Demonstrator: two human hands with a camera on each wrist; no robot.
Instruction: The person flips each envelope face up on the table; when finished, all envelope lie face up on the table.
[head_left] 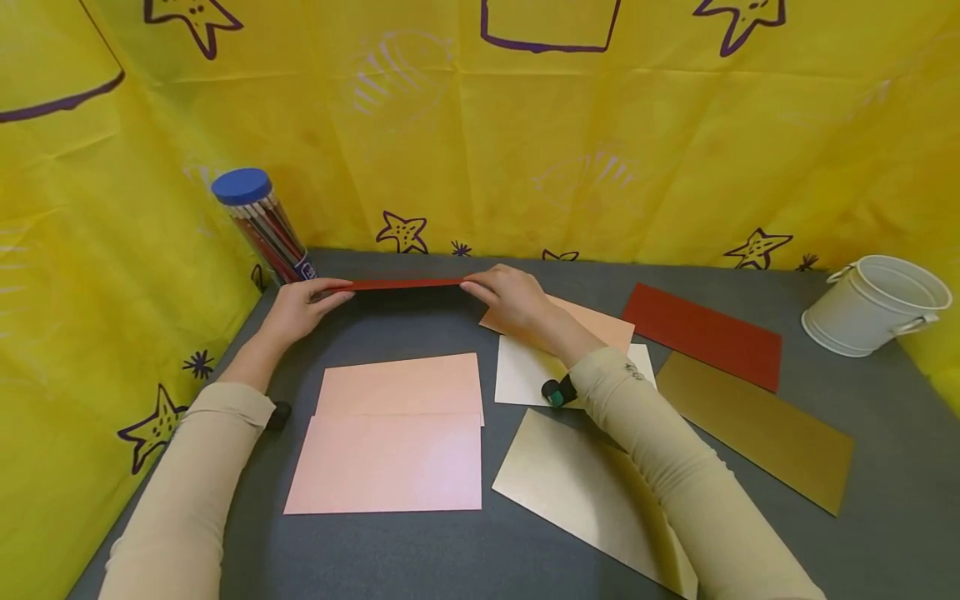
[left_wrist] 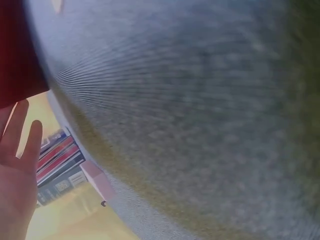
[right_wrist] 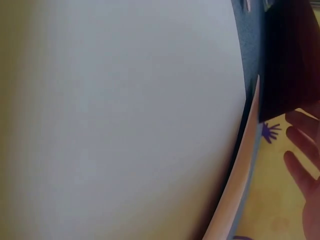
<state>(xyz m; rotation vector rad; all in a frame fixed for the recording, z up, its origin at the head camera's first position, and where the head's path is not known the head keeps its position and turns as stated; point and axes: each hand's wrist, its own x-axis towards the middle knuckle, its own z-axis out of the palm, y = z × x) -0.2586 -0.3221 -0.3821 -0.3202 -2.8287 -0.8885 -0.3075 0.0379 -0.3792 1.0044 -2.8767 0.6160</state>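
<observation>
A red paper sheet (head_left: 408, 284) is held up nearly edge-on above the grey table, stretched between both hands. My left hand (head_left: 294, 310) pinches its left end between thumb and fingers, close to the pencil tube. At the other end my right hand (head_left: 513, 293) grips the sheet, with that forearm passing over a peach sheet and a white sheet. In the left wrist view the red sheet (left_wrist: 20, 55) reaches past the fingertips of the left hand (left_wrist: 17, 170). The right wrist view shows the sheet's dark underside (right_wrist: 292, 60) above the right hand (right_wrist: 305, 155).
A pink sheet (head_left: 386, 467) overlaps a peach sheet (head_left: 401, 383) in front. To the right lie a white sheet (head_left: 517, 379), another peach sheet (head_left: 600, 325), a second red sheet (head_left: 705, 333) and gold sheets (head_left: 757, 425). A blue-lidded pencil tube (head_left: 262, 225) and white bucket (head_left: 862, 308) stand behind.
</observation>
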